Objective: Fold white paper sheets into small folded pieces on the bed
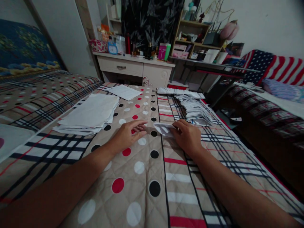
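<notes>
My right hand (187, 136) pinches the right end of a small folded white paper piece (163, 129), just above the patterned bedspread (142, 202). To the left of that piece, my left hand (130, 133) has its fingers apart and curves toward it, holding nothing. Beyond my left hand lies a stack of white paper sheets (90, 109), its edges uneven. A single white sheet (124, 92) rests behind the stack. Past my right hand is a fanned row of folded white papers (196, 109), and another bundle of white papers (180, 92) lies behind it.
A white dresser (121, 66) stands at the far end of the bed, with bottles and a blue clock (112, 47) on top. To its right are a wooden shelf (190, 41) and a narrow desk. A flag-patterned cloth (273, 68) covers a seat at right.
</notes>
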`<control>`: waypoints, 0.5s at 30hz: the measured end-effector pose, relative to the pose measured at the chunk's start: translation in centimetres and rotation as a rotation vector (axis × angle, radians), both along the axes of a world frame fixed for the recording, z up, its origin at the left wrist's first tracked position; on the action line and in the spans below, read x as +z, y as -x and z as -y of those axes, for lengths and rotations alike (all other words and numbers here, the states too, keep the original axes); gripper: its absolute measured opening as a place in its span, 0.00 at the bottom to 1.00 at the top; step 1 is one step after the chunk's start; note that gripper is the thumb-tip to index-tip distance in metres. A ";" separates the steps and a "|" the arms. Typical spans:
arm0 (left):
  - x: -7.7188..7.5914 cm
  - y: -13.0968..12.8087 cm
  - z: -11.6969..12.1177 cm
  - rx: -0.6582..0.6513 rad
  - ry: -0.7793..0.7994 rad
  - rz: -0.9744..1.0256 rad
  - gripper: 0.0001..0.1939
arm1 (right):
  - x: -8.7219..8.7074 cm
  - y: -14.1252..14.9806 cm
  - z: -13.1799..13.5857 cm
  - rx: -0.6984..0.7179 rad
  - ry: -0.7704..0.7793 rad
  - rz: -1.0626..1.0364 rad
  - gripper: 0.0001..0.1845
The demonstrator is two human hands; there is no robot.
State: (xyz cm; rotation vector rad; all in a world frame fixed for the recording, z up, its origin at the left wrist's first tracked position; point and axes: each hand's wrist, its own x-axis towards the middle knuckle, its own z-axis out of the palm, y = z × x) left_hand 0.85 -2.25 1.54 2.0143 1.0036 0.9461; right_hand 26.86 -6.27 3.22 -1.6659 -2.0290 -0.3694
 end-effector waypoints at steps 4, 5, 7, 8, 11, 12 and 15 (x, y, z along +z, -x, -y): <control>-0.4 -0.2 -0.2 -0.006 -0.034 -0.015 0.20 | 0.3 -6.5 0.9 -0.062 -0.092 0.186 0.11; -0.6 -0.2 -0.3 -0.010 -0.045 -0.022 0.19 | 0.2 -8.2 1.1 -0.097 -0.126 0.209 0.12; -0.8 -0.2 -0.4 -0.020 -0.056 -0.037 0.19 | 0.1 -11.1 1.1 -0.150 -0.150 0.258 0.12; -0.9 -0.2 -0.4 -0.023 -0.057 -0.044 0.19 | 0.0 -12.2 1.0 -0.185 -0.154 0.278 0.12; -0.8 -0.2 -0.3 -0.013 -0.054 -0.056 0.17 | -0.2 -13.8 0.1 -0.291 -0.166 0.303 0.12; -0.7 -0.2 -0.3 -0.006 -0.054 -0.059 0.16 | -0.3 -14.0 -0.3 -0.304 -0.161 0.314 0.12; -0.4 -0.2 -0.2 0.003 -0.053 -0.069 0.15 | -0.6 -14.0 -1.8 -0.343 -0.143 0.348 0.12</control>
